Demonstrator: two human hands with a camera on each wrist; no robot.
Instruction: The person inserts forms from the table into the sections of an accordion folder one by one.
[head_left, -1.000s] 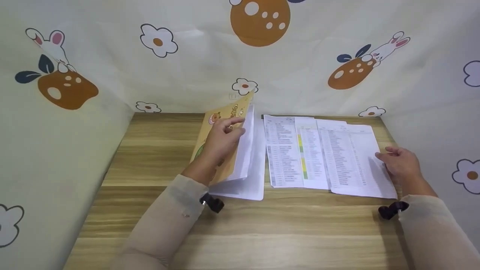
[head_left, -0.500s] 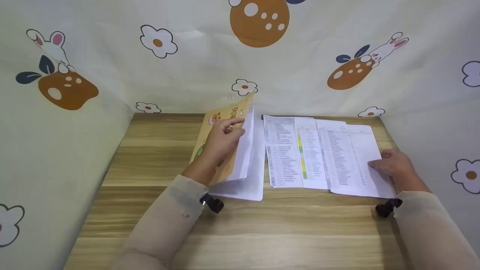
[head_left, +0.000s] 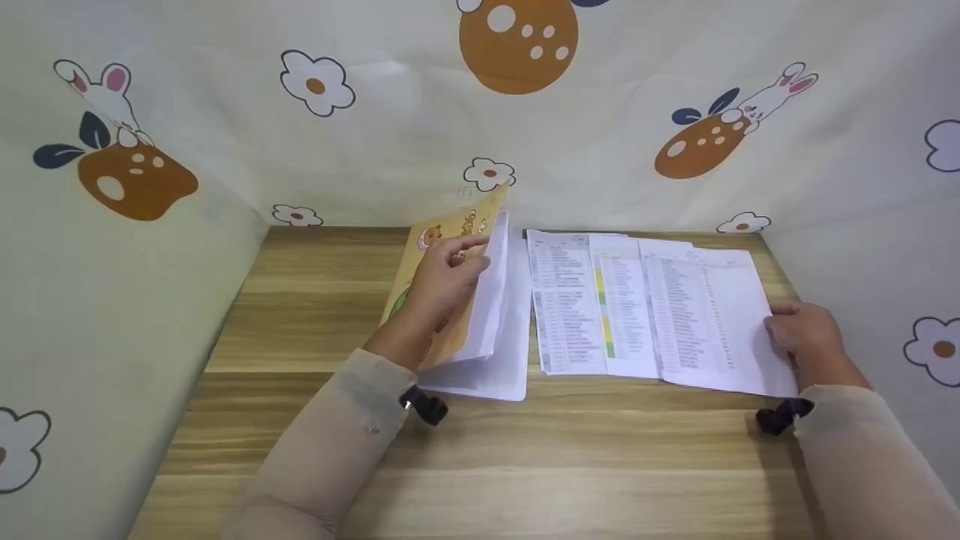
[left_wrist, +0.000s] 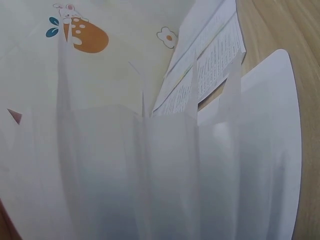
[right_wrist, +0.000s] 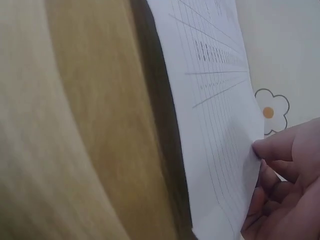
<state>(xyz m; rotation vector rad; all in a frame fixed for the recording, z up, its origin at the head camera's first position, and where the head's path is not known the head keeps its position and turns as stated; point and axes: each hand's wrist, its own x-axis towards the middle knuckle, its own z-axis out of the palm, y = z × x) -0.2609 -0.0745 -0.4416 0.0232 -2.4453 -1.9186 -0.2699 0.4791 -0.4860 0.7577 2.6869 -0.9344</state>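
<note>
A folder with a yellow cartoon cover [head_left: 466, 220] stands half open at the table's middle. My left hand [head_left: 442, 281] grips the raised cover, fingers curled over its edge. The folder's white pocket leaves [head_left: 496, 315] fan out below it and fill the left wrist view [left_wrist: 175, 175]. To the right lie overlapping printed sheets [head_left: 600, 300] with columns of text. My right hand [head_left: 802, 334] pinches the right edge of the outermost sheet [head_left: 720, 315]. In the right wrist view that sheet [right_wrist: 215, 110] is lifted off the wood, with my fingers [right_wrist: 285, 150] at its edge.
The wooden table [head_left: 315, 300] is boxed in by a cream cloth [head_left: 375, 135] printed with flowers and rabbits, at the back and on both sides. Bare wood stretches along the near edge [head_left: 570, 465] and to the left of the folder.
My right hand slid left onto the outermost sheet, then drew back right to its edge; that edge now sits slightly raised and shifted right. The left hand and folder have not moved.
</note>
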